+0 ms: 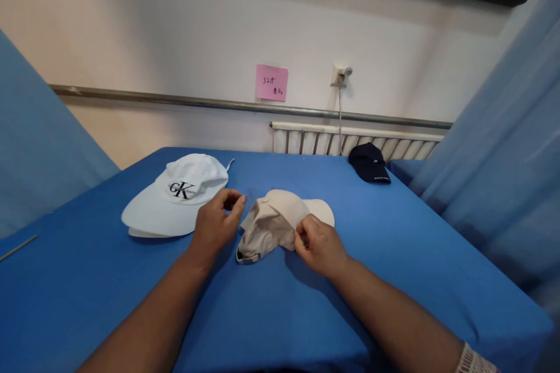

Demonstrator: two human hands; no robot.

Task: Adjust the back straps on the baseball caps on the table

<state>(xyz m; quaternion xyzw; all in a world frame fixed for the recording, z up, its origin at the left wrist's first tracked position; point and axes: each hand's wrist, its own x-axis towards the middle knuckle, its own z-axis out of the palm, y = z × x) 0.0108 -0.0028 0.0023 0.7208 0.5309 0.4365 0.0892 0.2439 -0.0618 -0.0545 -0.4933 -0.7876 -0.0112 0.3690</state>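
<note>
1. A cream cap (286, 210) is seen near the middle of a blue-covered table (262, 315), with its brim pointed away to the right and its hollow, creased back turned toward the camera; no writing can be made out on it.
2. The cream cap's lower edge is pinched between the thumb and curled fingers of the right hand (321, 245).
3. The left hand (216, 221) is held between the cream cap and a white cap; its fingers are bent toward the thumb, with only a narrow gap left, and nothing can be seen gripped.
4. On the front of the white cap (192, 178), a large black "K" is overlapped by a smaller letter, apparently "C"; the fine lettering across them is too small to be read.
5. A black cap (370, 162) is set at the far right of the table; a small pale mark on its front and a pale line of lettering on its brim cannot be read.
6. On a pink note (272, 83), stuck to the wall above a metal rail (210, 102), "32" and a character are handwritten; the lower line is unclear.
7. A plug and cable are fitted at a wall socket (339, 76), above a radiator (321, 141).
</note>
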